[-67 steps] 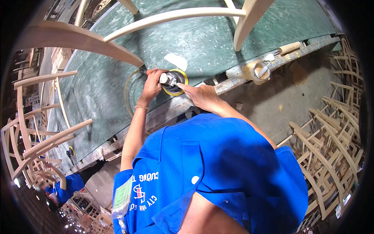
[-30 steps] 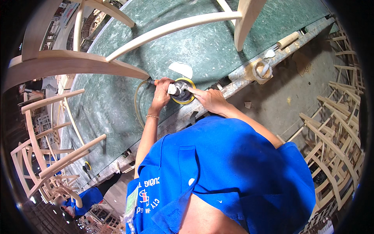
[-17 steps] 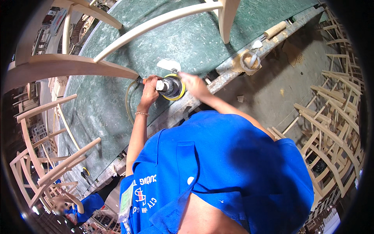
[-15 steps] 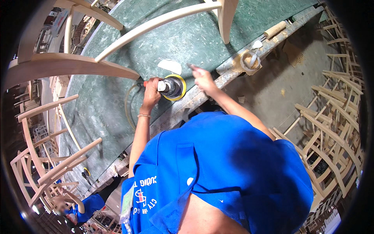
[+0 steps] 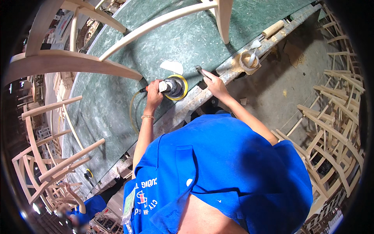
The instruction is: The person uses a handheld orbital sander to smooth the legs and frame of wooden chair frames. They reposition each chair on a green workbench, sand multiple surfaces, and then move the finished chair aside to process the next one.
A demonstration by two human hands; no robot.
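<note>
My left hand (image 5: 154, 96) is closed around the body of a round orbital sander (image 5: 174, 88) with a yellow-edged pad. The sander lies tipped on the green tabletop (image 5: 179, 39), near its edge, and a thin hose (image 5: 131, 111) trails from it. In my right hand (image 5: 216, 86), to the right of the sander, is a slim dark tool (image 5: 202, 73) with a rounded tip. Its kind is too small to tell. A half-round white sheet (image 5: 172, 66) lies just beyond the sander.
A pale wooden chair frame (image 5: 156, 29) rests on the table at the far left. Along the right edge are a tub of filler (image 5: 249, 61) and a wooden roller-like piece (image 5: 273, 29). Stacked chair frames (image 5: 331, 128) stand right. Another person (image 5: 87, 208) is at lower left.
My right hand has moved slightly right and nearer, and the dark tool now shows more clearly. My left hand keeps its hold on the sander, with a small shift to the right.
</note>
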